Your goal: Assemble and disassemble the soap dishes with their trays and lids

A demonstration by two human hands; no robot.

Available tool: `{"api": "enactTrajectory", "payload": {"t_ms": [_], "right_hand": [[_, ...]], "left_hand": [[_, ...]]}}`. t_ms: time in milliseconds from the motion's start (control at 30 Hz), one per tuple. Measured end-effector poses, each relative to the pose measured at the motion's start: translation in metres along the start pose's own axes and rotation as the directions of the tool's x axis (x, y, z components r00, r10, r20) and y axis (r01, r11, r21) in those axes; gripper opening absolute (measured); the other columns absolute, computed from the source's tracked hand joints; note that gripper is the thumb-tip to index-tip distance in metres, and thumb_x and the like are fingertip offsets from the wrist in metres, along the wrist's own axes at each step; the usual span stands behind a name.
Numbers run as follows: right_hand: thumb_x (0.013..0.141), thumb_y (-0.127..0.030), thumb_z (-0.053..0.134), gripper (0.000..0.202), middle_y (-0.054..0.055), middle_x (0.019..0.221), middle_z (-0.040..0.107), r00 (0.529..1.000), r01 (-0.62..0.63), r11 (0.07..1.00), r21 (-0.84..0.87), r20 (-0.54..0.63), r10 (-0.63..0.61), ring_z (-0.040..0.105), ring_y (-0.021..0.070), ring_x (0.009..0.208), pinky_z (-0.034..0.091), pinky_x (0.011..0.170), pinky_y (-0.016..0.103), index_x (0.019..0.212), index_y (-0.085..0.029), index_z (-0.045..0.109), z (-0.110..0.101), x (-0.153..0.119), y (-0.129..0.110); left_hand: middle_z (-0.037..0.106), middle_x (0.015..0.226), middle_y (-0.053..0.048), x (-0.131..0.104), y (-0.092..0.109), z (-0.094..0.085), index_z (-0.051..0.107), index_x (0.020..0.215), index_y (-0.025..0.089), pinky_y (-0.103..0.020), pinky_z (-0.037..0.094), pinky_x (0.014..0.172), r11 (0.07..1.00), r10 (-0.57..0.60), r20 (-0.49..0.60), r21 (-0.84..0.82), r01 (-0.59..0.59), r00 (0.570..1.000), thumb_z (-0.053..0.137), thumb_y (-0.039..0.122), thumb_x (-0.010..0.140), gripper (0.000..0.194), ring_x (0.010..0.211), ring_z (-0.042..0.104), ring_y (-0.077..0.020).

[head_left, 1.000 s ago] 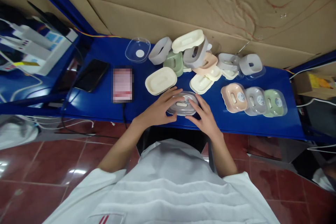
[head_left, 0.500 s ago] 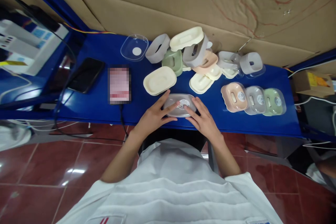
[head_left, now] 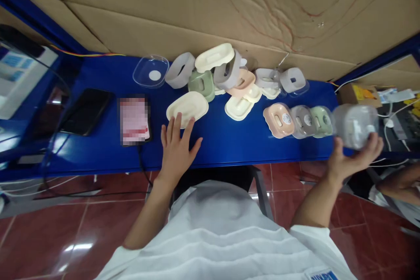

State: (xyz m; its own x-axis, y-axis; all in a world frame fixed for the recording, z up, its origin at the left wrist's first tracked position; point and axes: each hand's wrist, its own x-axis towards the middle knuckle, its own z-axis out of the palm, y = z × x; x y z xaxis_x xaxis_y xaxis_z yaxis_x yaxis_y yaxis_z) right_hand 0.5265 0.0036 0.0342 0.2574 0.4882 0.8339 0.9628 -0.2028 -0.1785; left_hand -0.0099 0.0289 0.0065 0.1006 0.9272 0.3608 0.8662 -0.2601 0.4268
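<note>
My right hand (head_left: 354,157) grips a grey case with a clear cover (head_left: 356,124) at the table's right end, beside a row of a peach case (head_left: 278,120), a grey case (head_left: 303,121) and a green case (head_left: 322,121). My left hand (head_left: 178,148) is spread, its fingertips over the near edge of a cream oval tray (head_left: 188,105); whether they touch it I cannot tell. Behind lie grey rings (head_left: 180,70), a green part (head_left: 201,84), a peach part (head_left: 243,83) and several cream trays (head_left: 239,108).
On the left of the blue table (head_left: 226,148) are a black phone (head_left: 87,111), a blurred-out device (head_left: 134,120) with a cable, and a clear lid (head_left: 151,71). A cardboard box (head_left: 357,96) stands at the right. Another person's arm (head_left: 398,181) shows at the far right.
My right hand has carried the grey case from the table's front middle to the right end. My left hand has come off that case and moved left to the cream tray. The view has shifted.
</note>
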Motion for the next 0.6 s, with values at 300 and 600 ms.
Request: {"api": "enactTrajectory", "payload": {"t_ms": [300,600], "right_hand": [[0.087,-0.058,0.077,0.071,0.035,0.155,0.046,0.830,-0.353,0.925,-0.140,0.410,0.379,0.044,0.0474,0.153,0.041,0.119,0.065,0.142,-0.017,0.060,0.038,0.008,0.075],[0.109,-0.043,0.048,0.046,0.019,0.140,0.070,0.963,0.031,0.928,0.371,0.236,-0.127,0.066,0.0351,0.135,0.055,0.109,0.062,0.149,-0.025,0.059,0.000,-0.025,-0.115]], "left_hand": [[0.062,0.149,-0.019,-0.006,-0.002,-0.001,0.061,0.151,0.020,-0.053,0.048,0.116,0.995,0.072,0.041,0.067,-0.074,0.997,0.058,0.034,0.107,0.047,0.140,0.057,-0.0371],[0.075,0.120,-0.010,-0.017,0.007,0.001,0.074,0.127,0.023,-0.047,0.052,0.097,0.989,0.147,0.015,0.019,-0.147,0.989,0.061,0.019,0.104,0.027,0.114,0.068,-0.0302]]}}
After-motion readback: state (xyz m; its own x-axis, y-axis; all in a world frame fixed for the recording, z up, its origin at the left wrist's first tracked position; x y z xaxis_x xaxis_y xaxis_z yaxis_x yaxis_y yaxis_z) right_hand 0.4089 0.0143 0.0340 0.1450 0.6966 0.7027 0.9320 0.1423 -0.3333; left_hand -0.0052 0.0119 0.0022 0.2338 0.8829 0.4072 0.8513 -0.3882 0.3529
